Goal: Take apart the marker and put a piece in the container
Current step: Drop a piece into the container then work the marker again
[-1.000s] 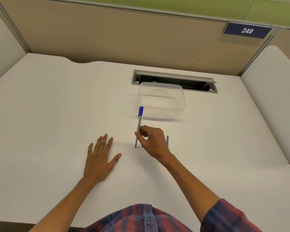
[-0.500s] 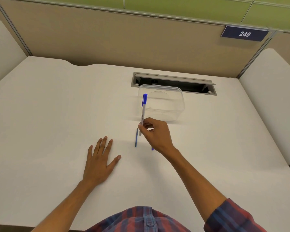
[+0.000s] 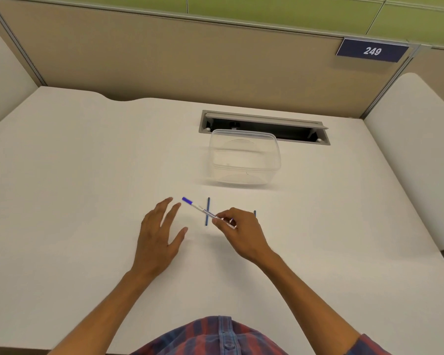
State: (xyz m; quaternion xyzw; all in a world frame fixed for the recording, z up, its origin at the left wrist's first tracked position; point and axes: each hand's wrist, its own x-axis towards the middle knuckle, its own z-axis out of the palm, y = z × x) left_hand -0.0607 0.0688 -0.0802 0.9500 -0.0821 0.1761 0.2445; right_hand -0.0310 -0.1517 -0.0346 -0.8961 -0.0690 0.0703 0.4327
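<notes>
- Between the hands, the marker (image 3: 200,210) slanted, blue cap toward the left hand (image 3: 159,238).
- Right hand (image 3: 237,233) pinched its barrel.
- Left hand hovered, fingers spread, holding nothing.

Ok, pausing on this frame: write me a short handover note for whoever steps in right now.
Right hand: pinches the marker, blue cap pointing left, above the desk.
Left hand: fingers open, beside the capped end, holding nothing.
Two thin blue sticks lie on the desk, one mostly hidden behind the right hand.
Clear container: farther back, empty.
Done: marker picked up.
Left: pull it apart, drop a piece in the container.
</notes>
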